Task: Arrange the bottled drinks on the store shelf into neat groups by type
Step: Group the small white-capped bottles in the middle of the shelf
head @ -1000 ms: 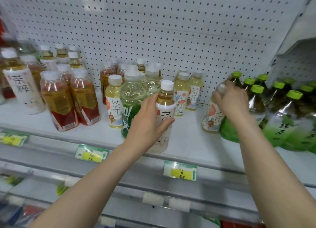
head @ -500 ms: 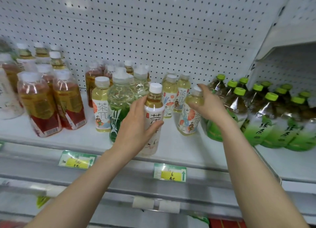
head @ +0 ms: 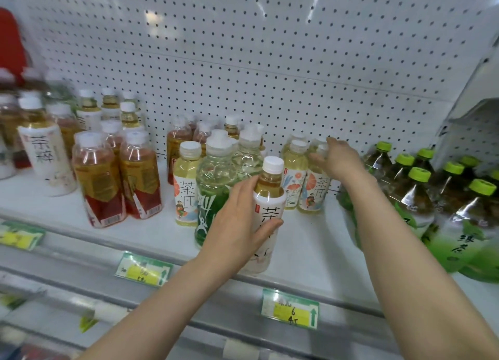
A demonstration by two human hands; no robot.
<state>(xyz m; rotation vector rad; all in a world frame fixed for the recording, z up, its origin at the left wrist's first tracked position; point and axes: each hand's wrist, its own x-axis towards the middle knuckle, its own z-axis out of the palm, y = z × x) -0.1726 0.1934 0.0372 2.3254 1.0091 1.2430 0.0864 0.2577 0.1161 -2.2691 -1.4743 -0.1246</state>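
Left hand [head: 239,226] is wrapped around the white-label tea bottle [head: 266,216]: thumb across the front of the label, fingers behind it. The bottle stands upright near the front edge of the shelf [head: 310,254], white cap on, amber tea showing at the neck.

Right hand [head: 339,158] is further back, fingers closed around the top of a pale yellow flower-label bottle [head: 314,189]. That bottle stands upright and touches a matching one [head: 294,178] on its left. More of the same type sit behind them, partly hidden.

Directly left of the left hand is a clear bottle with a green label [head: 213,186], touching the hand's back. Another clear one [head: 248,154] stands behind it. Next left is one more yellow bottle [head: 186,184] with an orange-slice label, standing apart from its type.

Behind these is a small cluster of amber bottles [head: 176,146] against the pegboard [head: 243,49].

Further left, two red-and-gold label bottles [head: 118,176] stand side by side at the front, with more behind. Left again is another white-label bottle [head: 46,154]. The far left is blurred, so I can't tell the types there.

Right of the right forearm are the green-cap bottles [head: 421,192], a packed group running off frame.

Price tags [head: 290,308] sit on the rail below the shelf edge.
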